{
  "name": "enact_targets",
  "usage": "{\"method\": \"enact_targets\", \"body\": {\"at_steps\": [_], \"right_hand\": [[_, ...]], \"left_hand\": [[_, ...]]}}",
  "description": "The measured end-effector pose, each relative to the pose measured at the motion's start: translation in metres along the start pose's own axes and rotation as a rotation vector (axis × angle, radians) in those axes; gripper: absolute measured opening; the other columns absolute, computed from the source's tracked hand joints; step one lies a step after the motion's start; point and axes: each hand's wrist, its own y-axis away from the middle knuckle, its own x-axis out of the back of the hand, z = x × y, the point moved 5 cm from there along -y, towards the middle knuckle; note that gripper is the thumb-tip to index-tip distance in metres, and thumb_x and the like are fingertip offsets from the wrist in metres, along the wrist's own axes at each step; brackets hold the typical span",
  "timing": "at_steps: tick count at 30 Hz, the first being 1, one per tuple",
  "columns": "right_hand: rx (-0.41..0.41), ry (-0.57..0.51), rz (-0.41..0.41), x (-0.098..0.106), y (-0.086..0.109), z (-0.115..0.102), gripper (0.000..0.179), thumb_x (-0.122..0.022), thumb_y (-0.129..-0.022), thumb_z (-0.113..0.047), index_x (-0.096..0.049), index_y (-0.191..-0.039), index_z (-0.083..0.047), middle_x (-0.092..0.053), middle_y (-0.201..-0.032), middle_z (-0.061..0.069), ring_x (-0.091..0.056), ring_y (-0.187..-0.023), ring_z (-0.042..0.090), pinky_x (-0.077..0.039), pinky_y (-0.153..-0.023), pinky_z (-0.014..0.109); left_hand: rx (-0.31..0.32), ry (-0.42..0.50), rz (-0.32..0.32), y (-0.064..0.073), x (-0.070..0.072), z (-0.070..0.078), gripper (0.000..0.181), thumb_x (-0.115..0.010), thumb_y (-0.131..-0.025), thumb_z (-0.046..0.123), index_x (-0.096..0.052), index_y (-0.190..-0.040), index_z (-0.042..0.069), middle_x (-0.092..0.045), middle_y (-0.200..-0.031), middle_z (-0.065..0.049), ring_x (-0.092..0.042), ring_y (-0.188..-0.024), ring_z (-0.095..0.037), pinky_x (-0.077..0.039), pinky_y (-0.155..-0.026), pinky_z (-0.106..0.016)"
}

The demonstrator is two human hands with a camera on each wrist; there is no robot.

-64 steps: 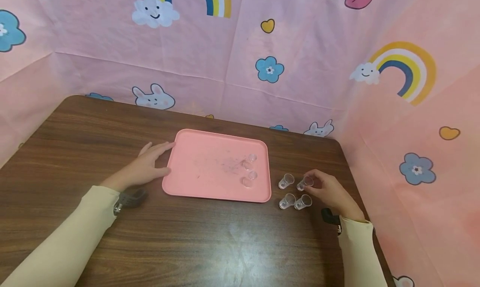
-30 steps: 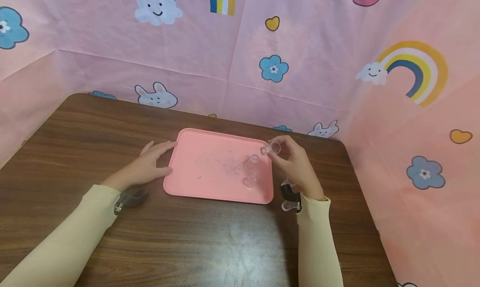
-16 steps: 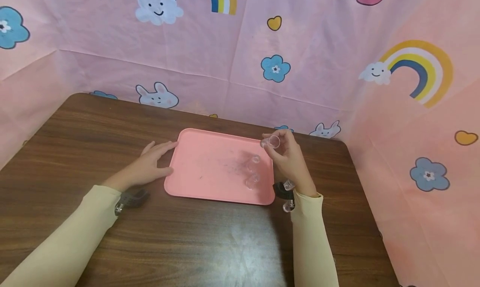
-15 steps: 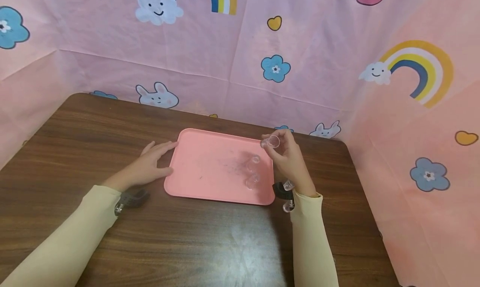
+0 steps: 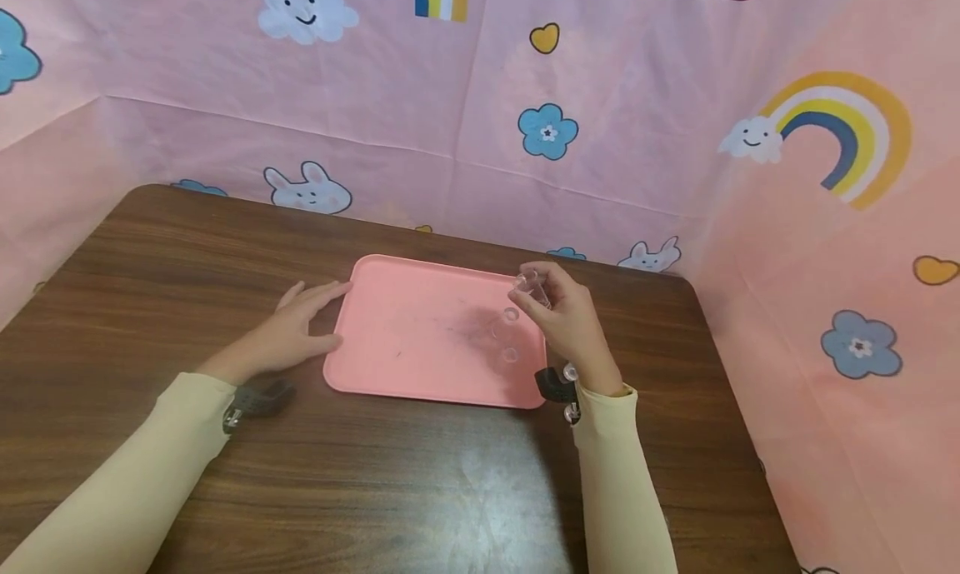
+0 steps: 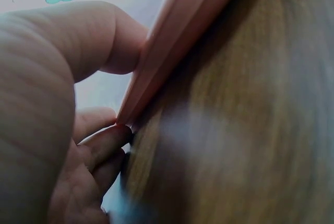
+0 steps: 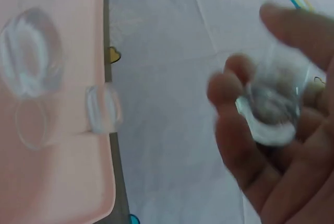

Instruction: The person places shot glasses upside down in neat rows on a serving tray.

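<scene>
The right hand (image 5: 573,320) pinches a small clear shot glass (image 5: 533,289) by its side between thumb and fingers, above the tray's far right corner. In the right wrist view, the thick base of this shot glass (image 7: 271,122) points down and toward the tray. Two more clear glasses (image 5: 511,315) stand on the right part of the pink tray (image 5: 397,332), bases upward. The left hand (image 5: 281,336) has loosely spread fingers, with thumb and fingertips at the tray's left edge. In the left wrist view, the thumb (image 6: 125,46) touches the tray's rim (image 6: 167,41).
Right of the tray, small clear glasses (image 5: 571,373) on the brown wooden table (image 5: 420,482) are partly hidden by the right wrist and its black strap (image 5: 555,385). A patterned pink cloth (image 5: 397,99) hangs behind and to the right.
The right hand has picked up a glass from right of the tray and carried it left and away to the tray's far corner, then tipped it over. The left hand has stayed put.
</scene>
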Motion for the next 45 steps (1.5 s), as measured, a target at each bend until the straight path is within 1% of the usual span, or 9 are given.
{"method": "enact_targets", "body": {"at_steps": [5,8,12,20,27,31,34,39,45], "right_hand": [[-0.172,0.085,0.034,0.004,0.002,0.016,0.041,-0.077,-0.095,-0.023,-0.056,-0.127,-0.008,-0.074,-0.112,0.009,-0.066,-0.096,0.024,-0.056,-0.083,0.039],[-0.214,0.079,0.054,0.007,0.003,0.02,0.04,-0.076,-0.096,-0.023,-0.052,-0.123,-0.009,-0.072,-0.116,0.012,-0.066,-0.098,0.027,-0.057,-0.084,0.043],[-0.172,0.073,0.077,0.009,0.003,0.017,0.036,-0.076,-0.096,-0.022,-0.055,-0.123,-0.01,-0.072,-0.114,0.01,-0.067,-0.094,0.026,-0.057,-0.08,0.041],[-0.082,0.042,0.123,0.008,0.002,0.006,0.036,-0.07,-0.099,-0.011,-0.065,-0.134,-0.004,-0.065,-0.125,0.013,-0.069,-0.109,0.028,-0.061,-0.092,0.042],[-0.121,0.014,0.134,0.009,0.002,0.006,0.033,-0.066,-0.096,-0.005,-0.056,-0.128,-0.004,-0.059,-0.097,0.013,-0.056,-0.086,0.023,-0.051,-0.074,0.029],[-0.109,0.022,0.148,0.011,0.0,0.006,0.032,-0.068,-0.094,-0.003,-0.062,-0.125,-0.005,-0.063,-0.105,0.011,-0.06,-0.086,0.022,-0.054,-0.075,0.03],[-0.084,0.034,0.142,0.011,-0.001,0.006,0.037,-0.067,-0.095,-0.002,-0.065,-0.132,-0.004,-0.064,-0.117,0.014,-0.064,-0.09,0.026,-0.058,-0.081,0.037],[-0.121,0.005,0.153,0.01,-0.002,0.009,0.047,-0.065,-0.097,-0.001,-0.053,-0.142,0.0,-0.064,-0.124,0.016,-0.065,-0.101,0.028,-0.058,-0.09,0.042],[-0.131,-0.05,0.215,0.01,-0.003,0.014,0.035,-0.066,-0.097,-0.001,-0.06,-0.131,-0.001,-0.07,-0.119,0.015,-0.071,-0.1,0.027,-0.061,-0.089,0.041]], "left_hand": [[-0.004,-0.003,0.005,0.001,0.0,-0.003,0.079,-0.074,-0.091,0.017,-0.036,-0.158,0.0,-0.037,-0.161,-0.027,-0.029,-0.151,-0.047,0.005,-0.127,-0.057],[-0.002,-0.006,0.005,0.002,-0.002,-0.005,0.079,-0.074,-0.091,0.018,-0.035,-0.158,0.0,-0.037,-0.161,-0.027,-0.029,-0.151,-0.047,0.005,-0.127,-0.057],[0.016,-0.006,0.0,0.002,-0.004,-0.008,0.079,-0.073,-0.091,0.017,-0.035,-0.159,0.001,-0.036,-0.162,-0.026,-0.028,-0.151,-0.047,0.006,-0.127,-0.056],[0.004,0.005,0.005,0.002,-0.004,-0.007,0.079,-0.073,-0.091,0.016,-0.035,-0.158,-0.001,-0.037,-0.161,-0.027,-0.028,-0.151,-0.047,0.006,-0.127,-0.056],[0.004,0.011,0.004,0.001,-0.003,-0.005,0.079,-0.075,-0.091,0.016,-0.036,-0.158,0.001,-0.037,-0.161,-0.026,-0.028,-0.151,-0.047,0.006,-0.128,-0.056],[0.003,0.013,0.001,0.001,-0.003,-0.005,0.079,-0.074,-0.091,0.016,-0.035,-0.158,0.001,-0.037,-0.161,-0.026,-0.028,-0.151,-0.048,0.006,-0.128,-0.055],[0.0,0.006,-0.001,0.0,-0.002,-0.004,0.079,-0.074,-0.092,0.017,-0.035,-0.158,0.0,-0.037,-0.161,-0.026,-0.028,-0.151,-0.048,0.006,-0.128,-0.055],[0.0,-0.004,-0.004,-0.002,-0.002,-0.002,0.079,-0.074,-0.092,0.017,-0.035,-0.158,-0.001,-0.037,-0.161,-0.026,-0.028,-0.151,-0.048,0.006,-0.128,-0.055],[0.014,0.005,-0.01,-0.002,-0.001,-0.004,0.079,-0.075,-0.092,0.017,-0.035,-0.158,0.0,-0.036,-0.162,-0.026,-0.026,-0.152,-0.047,0.006,-0.127,-0.056]]}}
